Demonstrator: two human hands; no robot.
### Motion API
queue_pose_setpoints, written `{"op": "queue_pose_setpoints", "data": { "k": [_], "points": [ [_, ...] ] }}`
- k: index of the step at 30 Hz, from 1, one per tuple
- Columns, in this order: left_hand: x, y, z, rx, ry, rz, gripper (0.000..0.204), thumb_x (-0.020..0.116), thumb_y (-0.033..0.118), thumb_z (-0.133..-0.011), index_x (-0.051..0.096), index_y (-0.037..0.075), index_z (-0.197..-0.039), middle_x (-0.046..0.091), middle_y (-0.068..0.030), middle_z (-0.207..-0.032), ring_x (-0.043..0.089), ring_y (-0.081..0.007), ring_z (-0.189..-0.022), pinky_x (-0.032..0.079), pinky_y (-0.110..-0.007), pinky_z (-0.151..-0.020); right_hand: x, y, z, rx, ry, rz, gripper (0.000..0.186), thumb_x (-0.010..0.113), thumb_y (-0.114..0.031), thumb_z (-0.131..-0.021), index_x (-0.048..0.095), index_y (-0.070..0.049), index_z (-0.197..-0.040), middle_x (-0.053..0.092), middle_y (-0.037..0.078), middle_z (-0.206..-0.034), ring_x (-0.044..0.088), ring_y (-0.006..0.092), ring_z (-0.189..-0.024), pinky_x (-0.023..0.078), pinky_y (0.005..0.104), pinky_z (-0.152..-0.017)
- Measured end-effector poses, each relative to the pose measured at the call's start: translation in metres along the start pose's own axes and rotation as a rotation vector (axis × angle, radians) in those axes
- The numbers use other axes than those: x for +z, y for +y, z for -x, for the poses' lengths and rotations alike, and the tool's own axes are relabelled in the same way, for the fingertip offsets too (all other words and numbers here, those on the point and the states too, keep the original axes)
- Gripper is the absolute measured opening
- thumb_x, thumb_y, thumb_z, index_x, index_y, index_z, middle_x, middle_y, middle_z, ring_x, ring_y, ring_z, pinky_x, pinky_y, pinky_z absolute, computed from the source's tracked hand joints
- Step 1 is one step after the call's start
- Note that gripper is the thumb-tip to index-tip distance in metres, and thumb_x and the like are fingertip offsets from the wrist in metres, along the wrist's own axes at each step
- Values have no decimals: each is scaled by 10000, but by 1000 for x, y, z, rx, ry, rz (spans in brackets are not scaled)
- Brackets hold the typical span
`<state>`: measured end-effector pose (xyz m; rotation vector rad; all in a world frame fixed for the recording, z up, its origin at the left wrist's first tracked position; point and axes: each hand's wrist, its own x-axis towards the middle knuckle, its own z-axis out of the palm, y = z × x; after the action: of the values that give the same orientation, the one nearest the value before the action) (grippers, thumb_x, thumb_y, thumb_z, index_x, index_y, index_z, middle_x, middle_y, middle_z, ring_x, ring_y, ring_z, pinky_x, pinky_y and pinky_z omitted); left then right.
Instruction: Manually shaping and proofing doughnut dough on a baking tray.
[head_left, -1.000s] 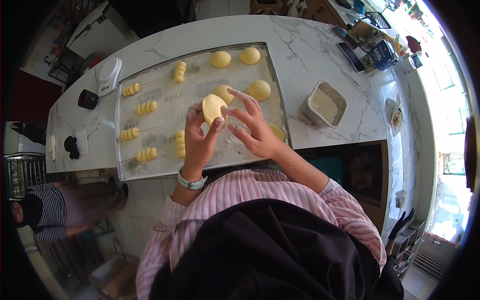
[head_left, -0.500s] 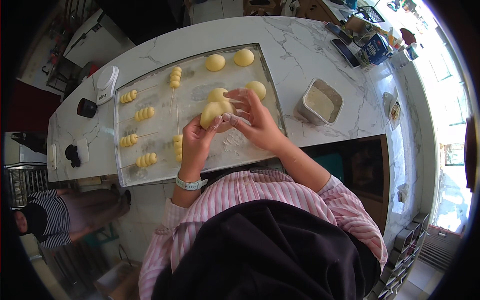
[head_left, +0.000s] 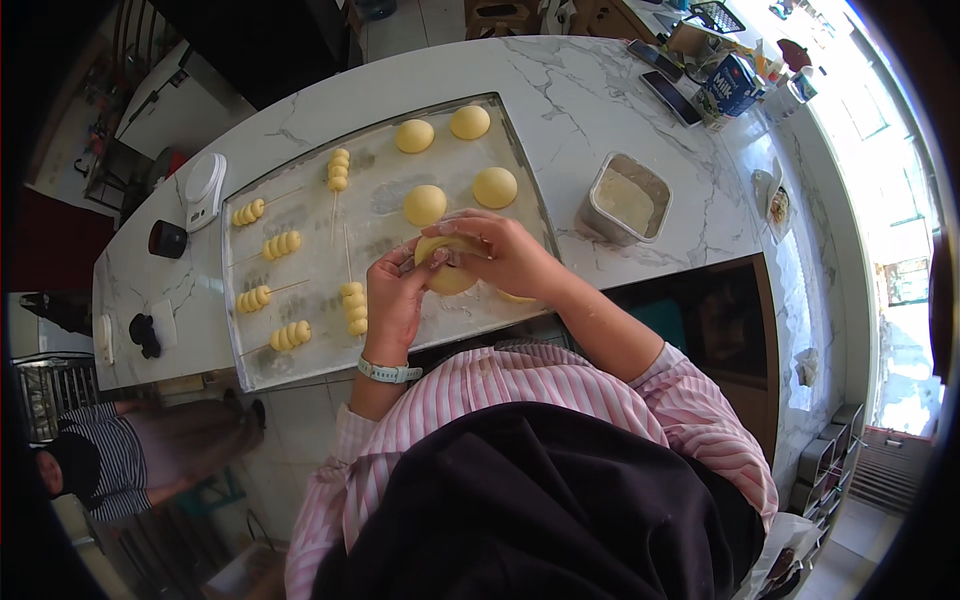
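Note:
My left hand and my right hand close around one piece of yellow dough, their fingertips pinching its edge; it looks curved and bent, partly hidden by the fingers. Right beneath it, a round dough ball shows on the floured metal tray. Another ball is mostly covered by my right wrist. Beyond my hands sit smooth dough balls in pairs. On the left half of the tray lie several ridged dough twists on thin sticks.
A square metal tin of whitish powder stands right of the tray. Farther right are a phone and a blue milk carton. At left are a white kitchen scale and a black cup. Another person is at lower left.
My right fingers, raised and spread before, have come down over the dough. The rounded dough now looks bent, with its edge pinched. The view has shifted slightly.

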<state>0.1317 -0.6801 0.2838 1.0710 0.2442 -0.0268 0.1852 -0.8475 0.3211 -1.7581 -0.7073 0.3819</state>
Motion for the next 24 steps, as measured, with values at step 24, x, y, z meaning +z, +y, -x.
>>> {"op": "queue_pose_setpoints", "data": {
  "k": [24],
  "points": [
    [2, -4, -3, -93, -65, 33, 242, 662, 96, -787, 601, -60, -962, 642, -117, -858, 629, -156, -742, 514, -242, -666, -12, 12, 14, 115, 161, -311, 320, 655, -140, -780, 608, -54, -1085, 646, 86, -941, 584, 137, -851, 456, 278, -767]
  ]
}}
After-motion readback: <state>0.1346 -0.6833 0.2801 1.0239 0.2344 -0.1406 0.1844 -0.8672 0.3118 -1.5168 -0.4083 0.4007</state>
